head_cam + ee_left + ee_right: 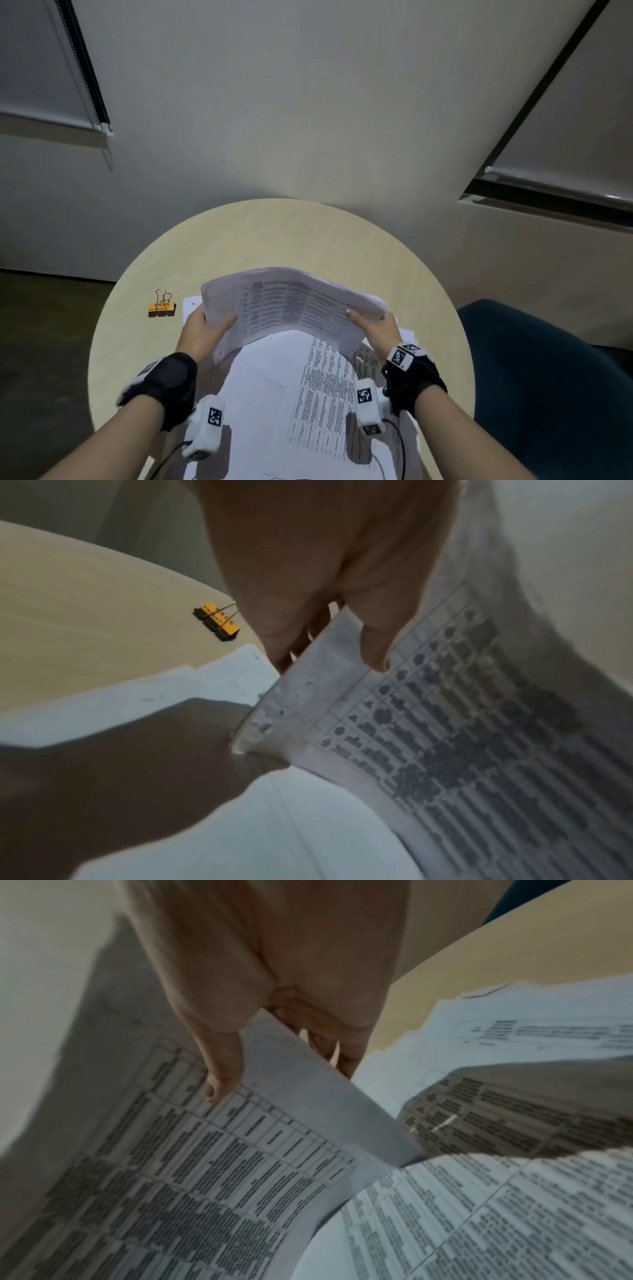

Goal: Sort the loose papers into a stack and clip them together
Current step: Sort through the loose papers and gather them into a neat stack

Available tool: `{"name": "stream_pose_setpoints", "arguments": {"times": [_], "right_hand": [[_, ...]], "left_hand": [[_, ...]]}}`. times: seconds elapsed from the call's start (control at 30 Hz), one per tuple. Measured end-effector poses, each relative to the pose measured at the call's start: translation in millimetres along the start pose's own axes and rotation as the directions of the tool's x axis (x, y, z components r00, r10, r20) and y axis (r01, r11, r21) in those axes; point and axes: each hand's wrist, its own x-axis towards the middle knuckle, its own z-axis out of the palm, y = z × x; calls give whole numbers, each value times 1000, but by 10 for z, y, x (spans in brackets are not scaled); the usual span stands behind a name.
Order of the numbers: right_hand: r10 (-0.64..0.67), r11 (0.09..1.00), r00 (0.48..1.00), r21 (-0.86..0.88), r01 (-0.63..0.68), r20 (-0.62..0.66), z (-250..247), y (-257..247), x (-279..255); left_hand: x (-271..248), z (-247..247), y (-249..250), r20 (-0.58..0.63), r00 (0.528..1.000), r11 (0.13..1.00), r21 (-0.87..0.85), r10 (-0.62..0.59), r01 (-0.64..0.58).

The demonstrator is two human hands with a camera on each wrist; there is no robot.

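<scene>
black wrist straps (412, 380), white tagged cameras (368, 404), seemingly cabled

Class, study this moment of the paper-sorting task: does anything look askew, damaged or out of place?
Yes. The held sheaf bows upward between the left hand and right hand, its edges uneven. Loose sheets lie fanned crookedly on the table. The binder clip sits unused, apart.

binder clip (162, 307) left of papers (308, 394)

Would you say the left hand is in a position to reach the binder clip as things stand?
Probably not yet: the left hand grips the held stack. The binder clip lies unobstructed on the table just beyond it, once freed.
</scene>
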Motion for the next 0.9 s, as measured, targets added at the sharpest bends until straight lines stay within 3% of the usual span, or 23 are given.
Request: {"name": "stream_pose_setpoints", "arguments": {"times": [0.13, 0.23, 0.27, 0.33, 0.4, 0.43, 0.47, 0.53, 0.6, 0.63, 0.67, 0.73, 0.8, 0.83, 0.9], "right_hand": [[51, 994, 995, -87, -58, -86, -112, -59, 34], [-157, 914, 968, -400, 68, -195, -136, -372, 96], [-274, 828, 953, -537, 165, -130, -109, -506, 91], [-409, 594, 896, -695, 405, 173, 15, -717, 81], [-399, 438, 828, -712, 549, 393, 190, -866, 72], [-400, 420, 809, -698, 580, 431, 252, -892, 81], [-416, 452, 798, -662, 598, 436, 299, -906, 93], [-430, 637, 831, -533, 557, 354, 364, -930, 76], [-404, 782, 884, -412, 468, 237, 396, -962, 46], [-391, 825, 902, -363, 432, 185, 400, -985, 24], [-384, 858, 911, -307, 412, 150, 392, -1006, 8], [-360, 911, 928, -180, 371, 94, 374, -1032, -23], [-314, 945, 948, -78, 317, 59, 355, -1030, -45], [-309, 949, 950, -48, 311, 55, 352, -1025, -61], [-317, 948, 946, -15, 318, 63, 369, -980, -96]], "left_hand": [[-67, -5, -44, -4, 999, 988, 147, -38, 38], [-58, -16, 242, -27, 985, 942, 296, 173, -158], [-55, -10, 381, -8, 963, 905, 344, 270, -251], [-24, 15, 675, 74, 890, 774, 466, 449, -429], [-16, 72, 942, 171, 811, 618, 567, 559, -545], [-24, 106, 1054, 208, 780, 548, 607, 590, -576], [-49, 132, 1161, 232, 759, 493, 638, 609, -591], [-70, 135, 1310, 189, 716, 459, 653, 672, -603], [-61, 84, 1374, -1, 649, 505, 628, 761, -592], [-60, 44, 1391, -147, 624, 575, 587, 768, -569], [-78, 1, 1405, -274, 640, 677, 491, 718, -549], [-110, -57, 1386, -360, 766, 847, 223, 532, -484], [-128, -71, 1349, -250, 875, 904, 5, 415, -427], [-128, -78, 1340, -161, 906, 907, -98, 391, -409], [-144, -61, 1296, -12, 920, 900, -198, 393, -387]]}}
